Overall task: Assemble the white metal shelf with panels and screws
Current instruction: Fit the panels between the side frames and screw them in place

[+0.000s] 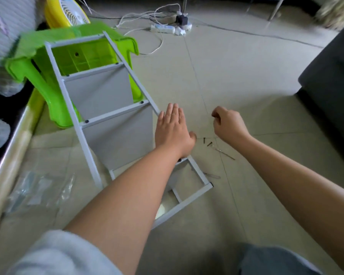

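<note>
The white metal shelf (99,108) lies tilted on the floor, its far end resting on a green plastic stool (38,56). Its grey panels sit between the side rails, with dark screws at the joints. My left hand (172,130) lies flat, fingers together, on the shelf's right rail. My right hand (227,124) hovers above the floor to the right, fingers curled loosely; I cannot tell whether it pinches anything. A few dark screws (208,142) and a thin metal tool (225,153) lie on the tiles between the hands.
Clear plastic bags (34,191) lie on the floor at the left beside a bed edge. A power strip with cables (165,28) sits at the back, a yellow fan (66,10) behind the stool, and a dark sofa (332,76) at the right.
</note>
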The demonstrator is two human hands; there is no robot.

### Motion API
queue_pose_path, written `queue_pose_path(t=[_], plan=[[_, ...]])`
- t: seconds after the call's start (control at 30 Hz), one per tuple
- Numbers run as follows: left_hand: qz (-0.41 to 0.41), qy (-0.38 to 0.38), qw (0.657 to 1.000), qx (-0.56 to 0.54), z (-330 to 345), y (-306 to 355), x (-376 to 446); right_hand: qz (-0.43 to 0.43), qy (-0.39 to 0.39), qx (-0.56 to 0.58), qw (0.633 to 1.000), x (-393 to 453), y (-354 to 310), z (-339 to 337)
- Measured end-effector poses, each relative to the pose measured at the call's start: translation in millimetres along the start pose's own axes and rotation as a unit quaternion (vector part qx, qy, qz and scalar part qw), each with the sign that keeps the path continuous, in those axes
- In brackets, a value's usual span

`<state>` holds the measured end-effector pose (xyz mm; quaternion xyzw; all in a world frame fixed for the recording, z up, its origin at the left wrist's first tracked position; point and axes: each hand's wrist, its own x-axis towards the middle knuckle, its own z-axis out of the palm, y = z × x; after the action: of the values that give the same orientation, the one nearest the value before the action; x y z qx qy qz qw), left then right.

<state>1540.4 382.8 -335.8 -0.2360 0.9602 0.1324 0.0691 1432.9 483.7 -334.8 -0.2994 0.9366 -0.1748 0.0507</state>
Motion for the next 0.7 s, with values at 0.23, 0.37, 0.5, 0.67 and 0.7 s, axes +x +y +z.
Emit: queue_pose_path(t=[0.23, 0.37, 0.5, 0.67, 0.7], plan=[[0.017, 0.024, 0.999, -0.034, 1.7, -0.9, -4.8, 0.032, 0.047, 0.066, 0.996, -0.4, -32.6, -6.5], [0.055, 0.048, 0.995, -0.065, -5.1, -7.1, -15.0, 0.031, 0.067, 0.124, 0.990, 6.3, -44.7, -6.6], [0.061, 0.036, 0.997, -0.014, -16.3, -34.0, -54.8, 0.002, 0.037, 0.193, 0.981, 7.1, -64.3, -8.5], [-0.021, 0.022, 0.999, 0.033, -21.4, -65.3, -116.1, -0.137, -0.012, 0.145, 0.980, -22.1, -91.4, -3.9], [-0.032, 0.019, 0.998, 0.046, -20.9, -68.6, -125.2, -0.167, -0.011, 0.127, 0.978, -30.4, -95.2, -3.4]])
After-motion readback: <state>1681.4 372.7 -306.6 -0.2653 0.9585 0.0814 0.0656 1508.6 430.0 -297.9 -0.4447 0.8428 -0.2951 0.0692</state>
